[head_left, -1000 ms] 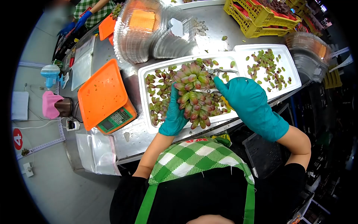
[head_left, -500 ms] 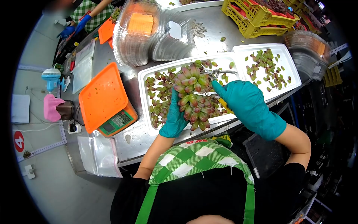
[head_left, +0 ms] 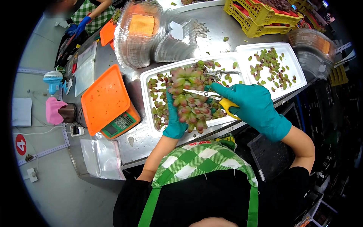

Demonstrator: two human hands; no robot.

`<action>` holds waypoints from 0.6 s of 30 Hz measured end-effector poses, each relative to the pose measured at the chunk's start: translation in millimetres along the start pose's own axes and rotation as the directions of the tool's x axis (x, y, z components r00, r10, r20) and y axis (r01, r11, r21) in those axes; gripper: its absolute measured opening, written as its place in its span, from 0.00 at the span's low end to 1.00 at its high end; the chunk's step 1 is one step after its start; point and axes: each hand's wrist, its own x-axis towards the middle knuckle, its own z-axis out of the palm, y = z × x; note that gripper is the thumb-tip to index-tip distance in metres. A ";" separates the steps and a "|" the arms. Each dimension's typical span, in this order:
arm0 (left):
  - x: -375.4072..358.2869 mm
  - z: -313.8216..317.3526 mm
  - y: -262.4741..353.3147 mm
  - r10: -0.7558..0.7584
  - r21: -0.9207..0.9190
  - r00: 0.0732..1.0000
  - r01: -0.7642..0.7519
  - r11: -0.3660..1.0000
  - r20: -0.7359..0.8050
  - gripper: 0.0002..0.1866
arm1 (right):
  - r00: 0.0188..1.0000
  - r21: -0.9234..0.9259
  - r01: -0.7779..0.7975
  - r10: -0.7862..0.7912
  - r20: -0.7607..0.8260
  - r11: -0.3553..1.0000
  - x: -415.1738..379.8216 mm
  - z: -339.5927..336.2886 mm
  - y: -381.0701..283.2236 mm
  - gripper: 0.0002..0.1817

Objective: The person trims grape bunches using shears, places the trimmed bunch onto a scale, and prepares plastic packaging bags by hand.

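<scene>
My left hand [head_left: 176, 122], in a teal glove, holds a bunch of green and reddish grapes [head_left: 189, 99] over a white foam tray [head_left: 146, 81]. My right hand [head_left: 249, 104], gloved alike, is closed around the yellow handles of a pair of scissors [head_left: 228, 108]. Their blades point left, across the front of the bunch. Loose grapes [head_left: 160, 108] lie in the tray beneath. Behind the bunch, a second metal cutting tool [head_left: 223, 72] rests in the tray. Part of my left fingers is hidden behind the grapes.
Left of the tray stands an orange weighing scale [head_left: 107, 100]. Clear plastic containers [head_left: 134, 41] are stacked behind it. A second white tray [head_left: 298, 72] with loose grapes sits at right, yellow crates [head_left: 253, 28] farther back. A co-worker's blue-gloved hand [head_left: 81, 27] shows at top left.
The bunch has shifted slightly left and turned in my left hand. The scissors have risen a little and show more of their blades and yellow handles. The co-worker's hands have moved.
</scene>
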 end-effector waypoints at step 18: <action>6.1 7.4 26.2 0.262 0.158 0.960 -0.275 0.948 0.101 0.36 | 0.959 0.351 -0.281 0.279 0.058 0.893 -19.4 47.3 -1.3 0.27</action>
